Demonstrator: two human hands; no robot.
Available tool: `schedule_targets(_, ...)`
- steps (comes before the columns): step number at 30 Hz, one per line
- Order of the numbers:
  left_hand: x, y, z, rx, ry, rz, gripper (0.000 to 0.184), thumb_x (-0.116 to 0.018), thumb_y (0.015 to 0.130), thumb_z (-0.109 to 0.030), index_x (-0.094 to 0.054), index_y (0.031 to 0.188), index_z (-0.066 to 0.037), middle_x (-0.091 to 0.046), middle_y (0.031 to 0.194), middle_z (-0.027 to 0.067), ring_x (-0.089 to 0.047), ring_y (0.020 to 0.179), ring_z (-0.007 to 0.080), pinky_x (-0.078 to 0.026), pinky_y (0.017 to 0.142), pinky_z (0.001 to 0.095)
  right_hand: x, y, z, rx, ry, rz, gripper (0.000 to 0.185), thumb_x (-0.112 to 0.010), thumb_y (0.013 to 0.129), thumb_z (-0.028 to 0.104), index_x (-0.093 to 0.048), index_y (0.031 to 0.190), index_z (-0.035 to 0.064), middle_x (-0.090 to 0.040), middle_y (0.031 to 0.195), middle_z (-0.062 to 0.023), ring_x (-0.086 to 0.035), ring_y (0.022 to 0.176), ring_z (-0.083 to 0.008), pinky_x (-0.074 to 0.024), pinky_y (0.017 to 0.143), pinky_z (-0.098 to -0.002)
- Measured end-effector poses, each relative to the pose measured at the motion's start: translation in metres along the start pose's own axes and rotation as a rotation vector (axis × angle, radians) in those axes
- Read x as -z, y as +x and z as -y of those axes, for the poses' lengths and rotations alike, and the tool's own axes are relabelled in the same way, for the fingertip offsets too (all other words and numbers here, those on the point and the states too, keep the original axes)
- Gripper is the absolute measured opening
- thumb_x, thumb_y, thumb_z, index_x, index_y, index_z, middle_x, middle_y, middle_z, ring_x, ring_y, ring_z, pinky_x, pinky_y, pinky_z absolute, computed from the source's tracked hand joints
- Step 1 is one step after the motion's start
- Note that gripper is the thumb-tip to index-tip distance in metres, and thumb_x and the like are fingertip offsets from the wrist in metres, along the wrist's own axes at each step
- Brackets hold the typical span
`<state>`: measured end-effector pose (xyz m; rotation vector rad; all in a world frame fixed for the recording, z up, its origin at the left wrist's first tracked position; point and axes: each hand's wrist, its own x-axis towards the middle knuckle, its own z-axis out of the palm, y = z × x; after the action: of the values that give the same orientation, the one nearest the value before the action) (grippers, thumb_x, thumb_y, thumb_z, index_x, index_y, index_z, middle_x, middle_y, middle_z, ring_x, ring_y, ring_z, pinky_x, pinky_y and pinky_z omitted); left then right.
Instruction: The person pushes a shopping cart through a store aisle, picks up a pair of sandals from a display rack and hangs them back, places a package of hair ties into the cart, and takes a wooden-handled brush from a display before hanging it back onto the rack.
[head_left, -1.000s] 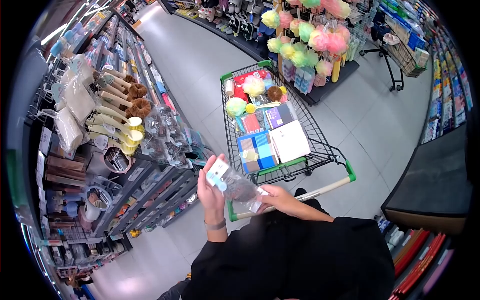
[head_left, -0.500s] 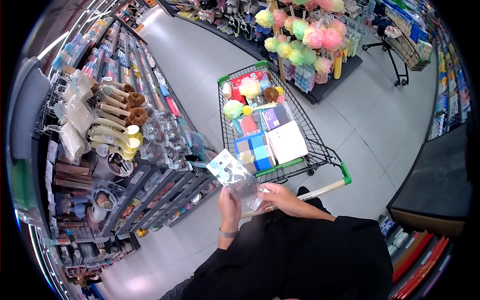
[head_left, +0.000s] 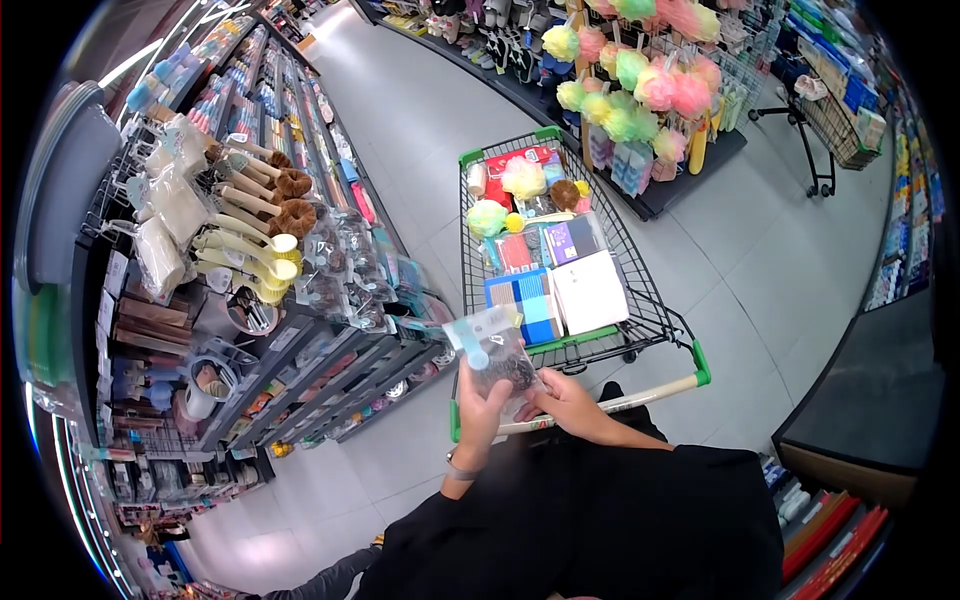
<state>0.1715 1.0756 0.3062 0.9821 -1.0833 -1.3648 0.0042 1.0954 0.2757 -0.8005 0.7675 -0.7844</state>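
A clear packet of dark, wiry scourers with a pale header card is held in front of my body, tilted. My left hand is closed on its left side, thumb across the front. At its lower right corner, the fingers of my right hand pinch the packet. Just beyond stands a shopping cart. Inside it lie a blue checked pack, a white package, a purple box and pastel bath puffs.
On the left, a shelf rack carries hanging dish brushes and similar dark packets. Bath puffs hang on a display ahead. Another cart stands at upper right. Grey floor runs between the shelves.
The packet has turned in my hands and its card leans further back. My left thumb has come across its front. The view has shifted slightly, so the cart appears further right.
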Motion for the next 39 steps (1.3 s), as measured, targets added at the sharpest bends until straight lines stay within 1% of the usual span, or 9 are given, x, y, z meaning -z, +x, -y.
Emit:
schedule_targets(5, 0.012, 0.0, 0.001, 0.067, -0.006, -0.045, 0.059, -0.066, 0.095, -0.026, -0.039, 0.137, 0.005, -0.059, 0.128, 0.0234, -0.064, 0.114, 0.0304, -0.052, 0.099, 0.0423, -0.007, -0.015, 0.031, 0.143, -0.072, -0.012, 0.045, -0.057, 0.101, 0.01, -0.039, 0.14, -0.0024, -0.056, 0.126, -0.0114, -0.058, 0.115, -0.0167, -0.049, 0.097, -0.0305)
schedule_targets(7, 0.004, -0.003, -0.004, 0.139, -0.094, -0.036, 0.05, -0.059, 0.096, -0.007, -0.041, 0.142, 0.001, -0.061, 0.123, 0.0098, -0.062, 0.105, 0.016, -0.051, 0.091, 0.0306, -0.008, -0.015, 0.037, 0.22, -0.085, -0.039, 0.054, -0.059, 0.099, 0.009, -0.034, 0.146, -0.0018, -0.053, 0.131, -0.0114, -0.054, 0.121, -0.0159, -0.0459, 0.101, -0.0311)
schedule_targets(9, -0.007, -0.006, -0.011, 0.142, 0.03, -0.011, 0.049, -0.06, 0.096, -0.007, -0.042, 0.14, 0.002, -0.061, 0.119, 0.009, -0.062, 0.104, 0.0156, -0.051, 0.09, 0.0299, -0.007, -0.009, 0.027, 0.323, -0.121, -0.053, 0.066, -0.065, 0.097, 0.017, -0.029, 0.15, -0.001, -0.05, 0.136, -0.0141, -0.053, 0.123, -0.0207, -0.0489, 0.095, -0.0302)
schedule_targets(15, -0.016, -0.004, -0.014, 0.088, 0.072, 0.036, 0.042, -0.06, 0.096, -0.007, -0.046, 0.134, 0.002, -0.059, 0.121, 0.0095, -0.057, 0.108, 0.0154, -0.047, 0.095, 0.0318, -0.012, -0.008, 0.026, 0.272, 0.071, -0.086, 0.055, -0.064, 0.097, 0.008, -0.037, 0.143, -0.0037, -0.055, 0.132, -0.0135, -0.057, 0.118, -0.0173, -0.0474, 0.1, -0.0317)
schedule_targets(23, -0.018, 0.001, -0.024, 0.134, -0.027, -0.059, 0.033, -0.056, 0.099, -0.013, -0.051, 0.127, 0.002, -0.062, 0.11, 0.007, -0.06, 0.098, 0.0128, -0.05, 0.085, 0.0277, -0.019, -0.01, 0.015, 0.269, 0.001, -0.076, 0.052, -0.072, 0.092, 0.009, -0.04, 0.131, -0.0005, -0.063, 0.113, -0.009, -0.062, 0.099, -0.0107, -0.0503, 0.084, -0.0242)
schedule_targets(27, -0.018, 0.004, -0.019, 0.113, -0.015, -0.066, 0.03, -0.053, 0.101, -0.016, -0.052, 0.126, 0.001, -0.063, 0.108, 0.0064, -0.061, 0.096, 0.0111, -0.051, 0.082, 0.0273, -0.021, -0.013, 0.024, 0.264, -0.031, -0.075, 0.055, -0.07, 0.09, 0.002, -0.036, 0.133, 0.0002, -0.059, 0.12, -0.0102, -0.061, 0.103, -0.0125, -0.0496, 0.093, -0.0284)
schedule_targets(34, -0.027, 0.007, -0.029, 0.134, -0.235, -0.04, 0.039, -0.048, 0.102, -0.024, -0.049, 0.13, 0.003, -0.063, 0.121, 0.017, -0.065, 0.106, 0.0221, -0.053, 0.093, 0.0354, -0.02, -0.017, 0.022, 0.271, -0.111, -0.09, 0.061, -0.071, 0.091, 0.007, -0.031, 0.137, 0.0054, -0.061, 0.116, -0.0091, -0.061, 0.098, -0.0105, -0.0559, 0.067, -0.0246)
schedule_targets(37, -0.02, 0.01, -0.027, 0.143, -0.274, 0.031, 0.049, -0.051, 0.1, -0.033, -0.045, 0.134, 0.002, -0.061, 0.126, 0.0223, -0.064, 0.113, 0.0289, -0.052, 0.098, 0.0401, -0.018, -0.021, 0.031, 0.158, -0.046, -0.088, 0.065, -0.075, 0.09, 0.012, -0.032, 0.138, -0.0019, -0.059, 0.123, -0.0157, -0.057, 0.115, -0.0167, -0.0483, 0.094, -0.0323)
schedule_targets(39, -0.017, 0.011, -0.024, 0.134, -0.358, 0.104, 0.053, -0.051, 0.099, -0.035, -0.043, 0.136, 0.003, -0.058, 0.13, 0.0259, -0.063, 0.116, 0.0322, -0.051, 0.101, 0.0426, -0.018, -0.022, 0.032, 0.176, -0.075, -0.091, 0.064, -0.073, 0.091, 0.012, -0.032, 0.138, -0.0017, -0.063, 0.117, -0.0148, -0.061, 0.109, -0.0156, -0.0488, 0.092, -0.032)
